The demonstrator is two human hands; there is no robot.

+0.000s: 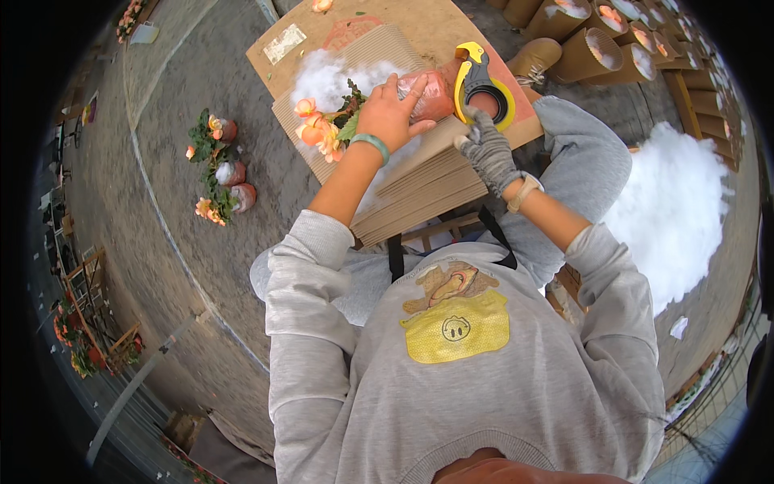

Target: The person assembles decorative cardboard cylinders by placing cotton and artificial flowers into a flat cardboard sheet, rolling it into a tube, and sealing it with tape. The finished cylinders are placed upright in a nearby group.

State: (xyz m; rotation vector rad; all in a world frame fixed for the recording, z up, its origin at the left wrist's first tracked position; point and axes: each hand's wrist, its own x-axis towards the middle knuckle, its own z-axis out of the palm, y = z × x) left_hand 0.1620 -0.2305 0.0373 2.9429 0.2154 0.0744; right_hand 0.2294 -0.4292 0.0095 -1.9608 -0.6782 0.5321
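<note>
spread over the wrapped pot (433,95), your bare left hand (385,114) had its fingers across the plastic and its thumb apart; your gloved right hand (490,153) was bent at the lower edge of the yellow-and-black tape dispenser (477,79), and whether it pinched anything could not be told. the pot lay on its side on the stack of corrugated cardboard (435,171), between your left hand and the dispenser, its peach flowers (322,135) toward your left. judging by that, the step looked like taping the wrap, and it called for light, steady pressure from the left palm, fingers clear of any cutting edge, tape drawn taut and laid flat, and stems unbent beneath your wrist. as for writing, red print (351,32) showed on the big cardboard sheet (439,24), near a white label (284,43) too small to read; your grey sweatshirt (484,403) bore a yellow cartoon patch (431,345) with a smiling face, and no brand was legible on the dispenser.
</note>
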